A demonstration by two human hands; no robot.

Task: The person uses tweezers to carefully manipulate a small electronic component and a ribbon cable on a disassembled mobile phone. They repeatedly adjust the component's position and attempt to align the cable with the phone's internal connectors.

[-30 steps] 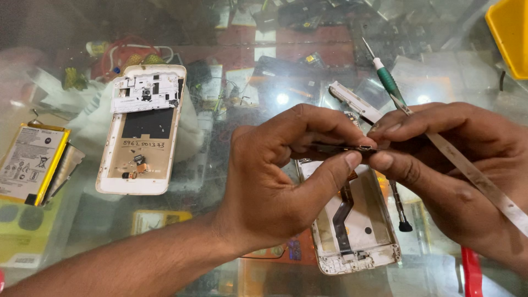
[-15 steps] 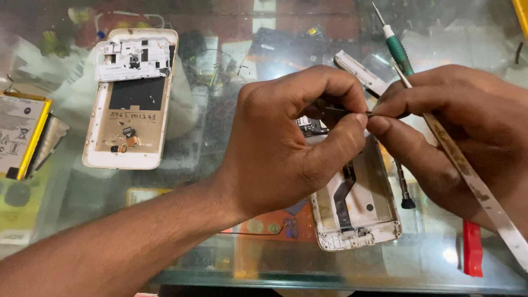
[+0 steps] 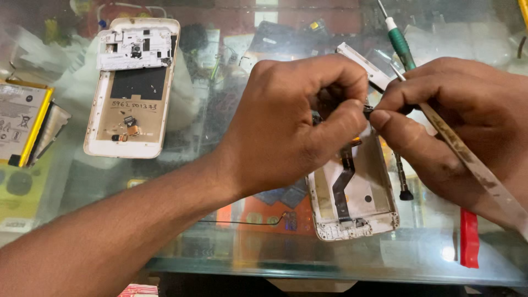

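Observation:
My left hand (image 3: 297, 121) and my right hand (image 3: 456, 126) meet above an opened white phone frame (image 3: 357, 203) lying on a glass counter (image 3: 275, 258). Both pinch a small dark part (image 3: 367, 109) between thumb and finger; most of it is hidden by the fingertips. My right hand also holds long metal tweezers (image 3: 467, 159), whose handle runs down to the right. A dark flex cable (image 3: 344, 184) lies along the inside of the frame. A green-handled screwdriver (image 3: 399, 41) lies just behind my right hand.
A second opened white phone (image 3: 132, 88) lies at upper left. A phone battery with a yellow edge (image 3: 22, 124) rests at far left. A red tool (image 3: 468, 239) and a small black screwdriver (image 3: 402, 176) lie by the frame. The counter's front edge is near.
The view has drawn closer and shifted, so the objects sit lower and larger. Both hands stay pinched together over the phone frame, with little movement between them.

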